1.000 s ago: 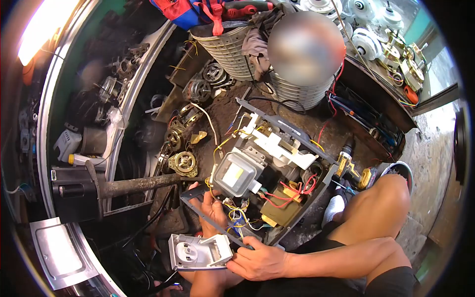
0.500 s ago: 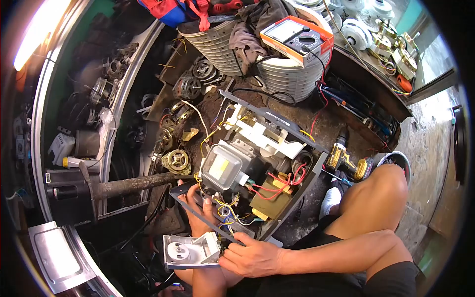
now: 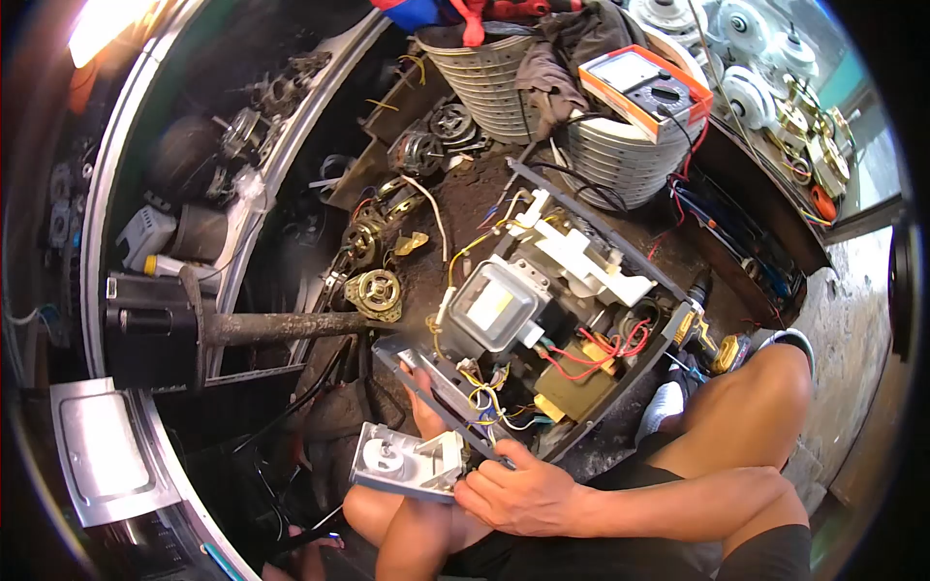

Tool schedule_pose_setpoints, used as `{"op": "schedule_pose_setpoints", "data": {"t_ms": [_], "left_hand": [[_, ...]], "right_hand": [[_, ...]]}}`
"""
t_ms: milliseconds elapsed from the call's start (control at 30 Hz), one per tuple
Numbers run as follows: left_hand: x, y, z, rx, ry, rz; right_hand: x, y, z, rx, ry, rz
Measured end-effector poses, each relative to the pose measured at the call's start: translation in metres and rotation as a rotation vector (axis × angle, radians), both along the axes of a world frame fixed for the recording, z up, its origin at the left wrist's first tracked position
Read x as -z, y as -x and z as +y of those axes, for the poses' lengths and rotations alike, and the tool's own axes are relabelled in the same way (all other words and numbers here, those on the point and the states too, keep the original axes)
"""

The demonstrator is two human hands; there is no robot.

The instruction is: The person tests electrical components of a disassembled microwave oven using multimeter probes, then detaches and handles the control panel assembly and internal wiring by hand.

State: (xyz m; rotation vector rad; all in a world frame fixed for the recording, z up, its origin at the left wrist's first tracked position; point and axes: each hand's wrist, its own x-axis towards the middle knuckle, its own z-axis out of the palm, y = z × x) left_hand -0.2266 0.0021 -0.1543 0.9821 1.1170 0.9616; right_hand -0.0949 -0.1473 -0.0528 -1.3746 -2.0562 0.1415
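Note:
An opened appliance chassis with a dark frame (image 3: 668, 349) stands tilted before me, showing a grey metal box (image 3: 496, 305), red wires and a yellow-ended transformer (image 3: 581, 387). My left hand (image 3: 424, 402) is at its lower left edge, fingers wrapped round the frame and partly hidden behind it. My right hand (image 3: 523, 492) grips the frame's lower corner, beside the right end of a white plastic control panel (image 3: 412, 472) with a round part inside. Yellow, white and blue wires (image 3: 489, 392) hang between panel and chassis.
A hammer (image 3: 281, 327) lies at the left, near copper-wound motors (image 3: 376, 293). Behind the chassis, a multimeter (image 3: 644, 92) rests on a white perforated drum (image 3: 620, 160). At the right are a yellow drill (image 3: 702, 334), a tool tray (image 3: 736, 237) and a bare knee (image 3: 765, 387).
The view has shifted, so the chassis and surroundings appear further right than half a second ago. Both hands remain at the frame's lower edge, with the left fingers showing less.

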Motion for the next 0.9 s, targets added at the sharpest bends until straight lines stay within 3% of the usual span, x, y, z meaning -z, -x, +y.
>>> {"op": "schedule_pose_setpoints", "data": {"t_ms": [33,67,133,167,300,367,433,467,533,633,733,833,900], "left_hand": [[0.005,0.004,0.001,-0.012,0.055,-0.067],[0.011,0.026,0.014,0.207,0.314,-0.396],[0.026,0.035,0.011,0.151,0.241,-0.520],[0.016,0.030,0.006,0.029,0.226,-0.393],[0.040,0.082,-0.027,-0.155,0.393,-0.467],[0.040,0.089,-0.044,-0.062,0.184,-0.324],[-0.026,0.064,-0.069,0.102,0.090,-0.599],[-0.039,0.053,-0.078,0.099,0.092,-0.604],[-0.054,0.035,-0.091,0.104,-0.146,-0.294],[-0.065,0.041,-0.076,0.083,0.051,-0.239],[-0.070,0.042,-0.058,0.047,0.176,-0.375],[-0.065,0.043,-0.051,0.046,0.184,-0.439],[-0.062,0.040,-0.048,0.065,0.181,-0.449]], "right_hand": [[0.000,0.001,0.000,0.023,0.006,0.027],[0.000,0.001,0.001,-0.007,0.026,0.029],[-0.003,0.001,0.001,-0.009,0.044,0.021],[-0.004,0.001,0.001,0.003,0.065,0.020],[-0.011,0.003,0.003,0.029,0.080,0.109],[-0.015,0.003,0.004,0.041,0.114,0.108],[-0.016,0.006,0.006,0.065,0.126,0.070],[-0.016,0.007,0.005,0.086,0.138,0.042],[-0.010,0.008,0.004,0.070,0.120,0.037],[-0.024,-0.001,0.001,0.021,0.171,0.017],[-0.043,-0.037,0.003,-0.058,0.113,0.214],[-0.056,-0.091,0.014,0.240,0.062,0.334],[-0.072,-0.121,0.011,0.335,0.247,0.553]]}}
